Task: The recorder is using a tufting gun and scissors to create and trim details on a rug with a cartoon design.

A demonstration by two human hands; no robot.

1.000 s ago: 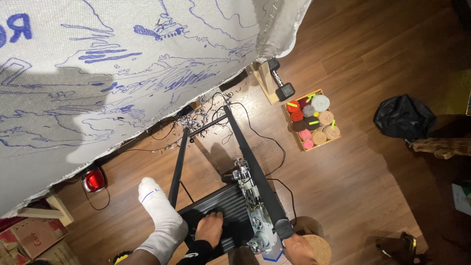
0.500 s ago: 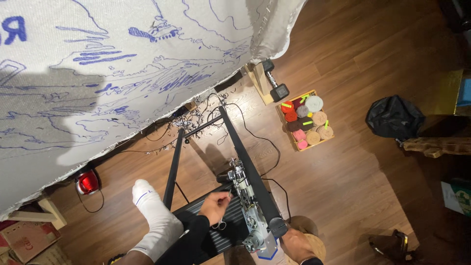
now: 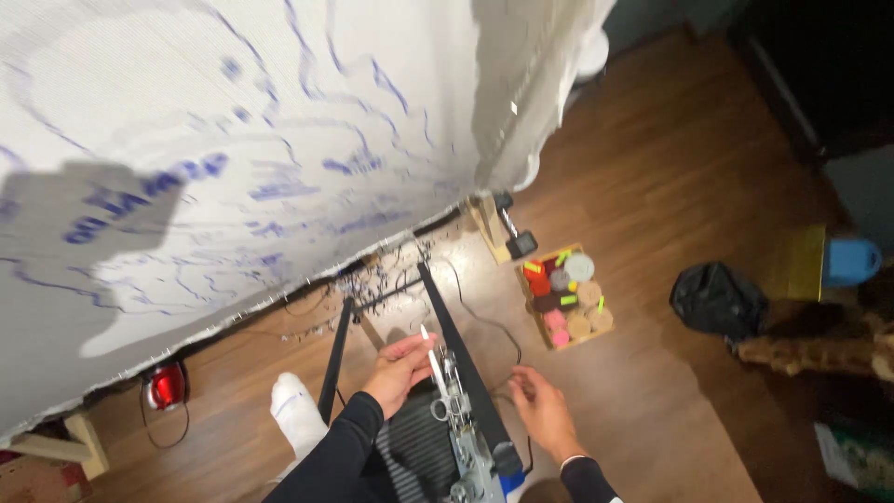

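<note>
Two hands are working at the black frame (image 3: 456, 326): my left hand (image 3: 399, 371) is now pinching a thin white stick (image 3: 431, 359) beside the scissors (image 3: 445, 407), while my right hand (image 3: 540, 414), having left the frame, is hanging open.

The cloth (image 3: 233, 158) runs off the top and left edges, its blue marks blurred. The machine (image 3: 466, 438) is cut off at the bottom edge, and the box (image 3: 563, 296) holds items too small to identify.
</note>
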